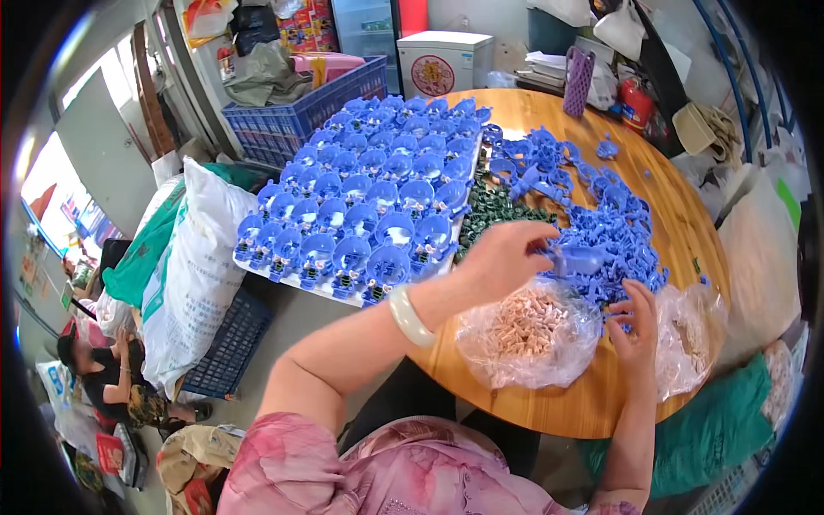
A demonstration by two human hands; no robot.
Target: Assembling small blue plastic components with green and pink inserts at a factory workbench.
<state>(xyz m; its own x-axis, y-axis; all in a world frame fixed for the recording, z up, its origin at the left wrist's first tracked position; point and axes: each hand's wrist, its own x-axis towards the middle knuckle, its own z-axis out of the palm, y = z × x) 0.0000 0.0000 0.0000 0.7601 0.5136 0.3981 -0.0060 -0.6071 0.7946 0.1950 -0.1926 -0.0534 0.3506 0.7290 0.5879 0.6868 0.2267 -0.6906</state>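
Your left hand (508, 256): fingertips partly turned from view; grip on the blurred blue piece (582, 259) beside them, uncertain. Your right hand (633, 324): contact with the blue parts (614, 227) at its fingertips, not discernible; forearm cut by the lower edge. Blue parts, heaped: lower layers buried, single shapes mostly too small to tell. Dark green pieces (498, 210): partly behind your left hand, forms indistinct. White tray (293, 281): surface largely covered by blue cups (369, 184). Clear bag (678, 378), right: contents veiled by plastic. Fridge (367, 43): top cut off. Seated person (103, 378), far left: small, blurred.
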